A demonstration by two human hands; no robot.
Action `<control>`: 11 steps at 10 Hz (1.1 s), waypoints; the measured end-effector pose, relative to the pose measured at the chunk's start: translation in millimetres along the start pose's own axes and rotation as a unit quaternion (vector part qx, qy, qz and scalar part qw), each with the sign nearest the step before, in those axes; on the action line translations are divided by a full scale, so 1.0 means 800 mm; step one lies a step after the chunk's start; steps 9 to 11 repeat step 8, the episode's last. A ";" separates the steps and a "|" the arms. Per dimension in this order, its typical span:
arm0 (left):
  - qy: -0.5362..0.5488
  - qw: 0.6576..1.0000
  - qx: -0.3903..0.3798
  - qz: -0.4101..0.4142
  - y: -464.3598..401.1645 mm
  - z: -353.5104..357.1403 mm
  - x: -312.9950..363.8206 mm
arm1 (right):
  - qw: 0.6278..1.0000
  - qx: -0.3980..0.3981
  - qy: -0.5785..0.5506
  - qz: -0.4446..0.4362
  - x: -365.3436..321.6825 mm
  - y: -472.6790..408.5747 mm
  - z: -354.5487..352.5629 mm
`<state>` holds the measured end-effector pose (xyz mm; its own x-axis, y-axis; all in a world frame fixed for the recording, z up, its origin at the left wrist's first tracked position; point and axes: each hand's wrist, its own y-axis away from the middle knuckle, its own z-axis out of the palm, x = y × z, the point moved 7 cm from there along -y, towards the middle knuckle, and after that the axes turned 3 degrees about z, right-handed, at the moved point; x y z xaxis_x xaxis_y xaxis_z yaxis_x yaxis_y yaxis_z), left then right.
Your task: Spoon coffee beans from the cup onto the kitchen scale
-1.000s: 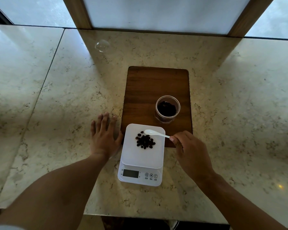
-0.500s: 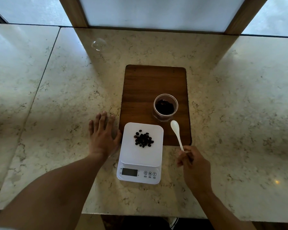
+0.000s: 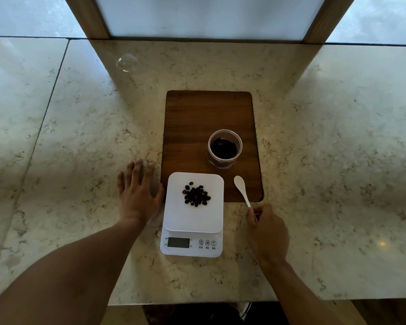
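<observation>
A white kitchen scale [image 3: 211, 184] sits at the near edge of a wooden board, with a small heap of dark coffee beans [image 3: 196, 195] on its plate. A clear cup [image 3: 225, 147] with beans inside stands on the board behind and right of the scale. My right hand [image 3: 266, 233] pinches the handle end of a white plastic spoon [image 3: 241, 188], whose empty bowl lies over the board's near right corner. My left hand [image 3: 137, 195] lies flat on the counter with fingers spread, its thumb close to the scale's left side.
The dark wooden board [image 3: 197, 123] lies on a marble counter [image 3: 326, 160]. A small clear lid or dome [image 3: 126, 63] rests at the far left. Wooden posts and frosted panels rise behind. The counter's near edge runs just below my forearms.
My right hand swung the spoon off the scale plate to the right, then drew back toward me. The spoon's bowl now rests by the board's corner. My left hand stayed put.
</observation>
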<state>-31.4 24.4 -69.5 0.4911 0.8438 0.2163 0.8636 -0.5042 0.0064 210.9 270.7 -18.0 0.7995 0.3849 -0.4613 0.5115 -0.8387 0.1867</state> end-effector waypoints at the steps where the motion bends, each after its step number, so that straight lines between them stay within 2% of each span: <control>1: 0.005 1.000 -0.001 0.000 -0.001 -0.001 0.001 | 0.998 -0.007 0.050 -0.034 -0.008 -0.002 0.002; 4: 0.001 1.000 -0.012 -0.002 0.002 -0.003 0.000 | 0.979 0.003 0.172 -0.106 -0.027 -0.001 0.010; 6: -0.016 0.997 -0.073 -0.008 0.001 0.006 0.001 | 0.979 -0.021 0.176 -0.099 -0.022 -0.005 0.015; 8: 0.018 0.982 -0.187 -0.018 -0.014 -0.016 0.001 | 0.977 -0.048 0.181 -0.106 -0.037 -0.027 -0.001; 11: 0.018 0.982 -0.187 -0.018 -0.014 -0.016 0.001 | 0.977 -0.048 0.181 -0.106 -0.037 -0.027 -0.001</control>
